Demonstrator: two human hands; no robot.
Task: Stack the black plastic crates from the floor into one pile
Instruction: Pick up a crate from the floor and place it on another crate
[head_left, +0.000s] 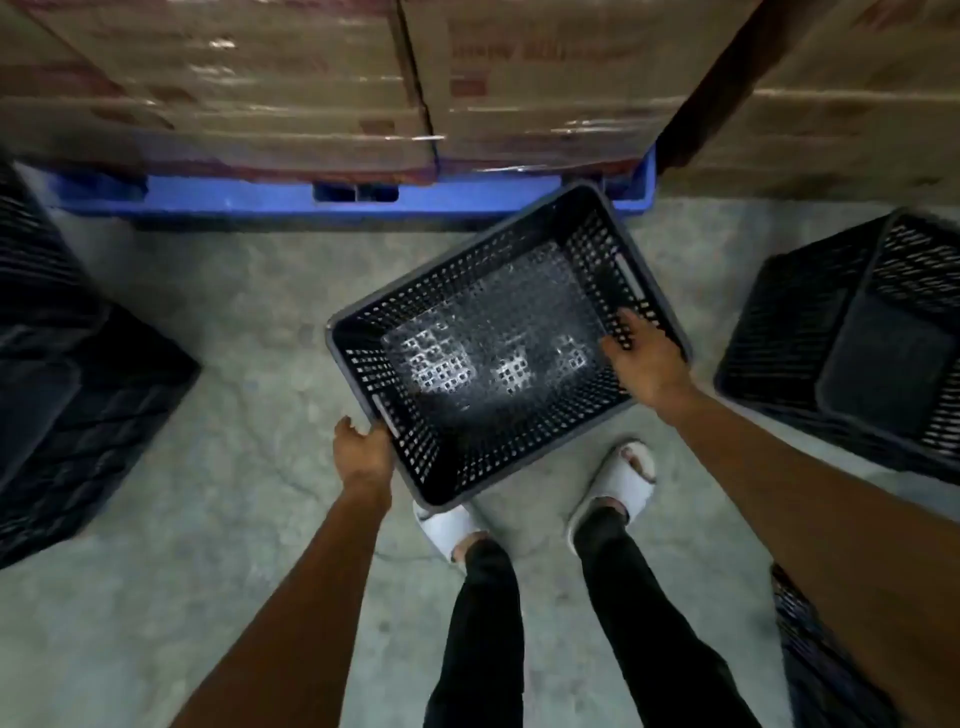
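Crate held between left hand and right hand, fingers gripping opposite rims.

My arms are bare, I wear slim black trousers, and white open-toed slide sandals at six o'clock.

Both hands are gripping a black crate held open-side up above the concrete floor — the left hand is clasping the rim at 7 o'clock, the right hand is hooking over the wall at 3 o'clock. Other black crates are sitting at 9 o'clock and 3 o'clock. A blue pallet is bearing wrapped cartons at 12 o'clock.
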